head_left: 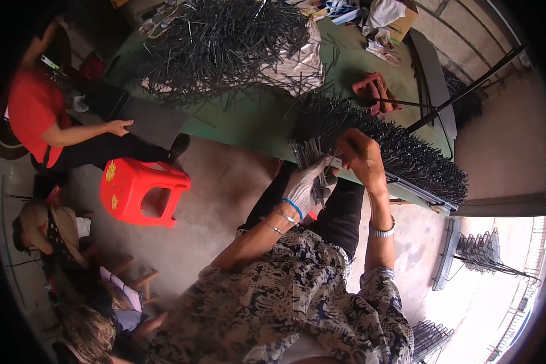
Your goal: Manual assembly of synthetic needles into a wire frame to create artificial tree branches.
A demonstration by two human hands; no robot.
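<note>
My left hand, in a pale glove with bare wrist above it, is closed around a bundle of thin dark metal strips. The strips stick out past the fingers at both ends. Right beside them is my bare right hand, its fingers bent and pinched together near the bundle's side; what lies between its fingertips is too small to make out. Just beyond both hands, a long row of dark strips stands packed tightly in a rack along the near edge of the green table.
A big loose heap of dark strips lies on pale sacking. A maroon cloth, a glove and a carton sit farther back. At left are a red stool and a person in red; more people sit lower left.
</note>
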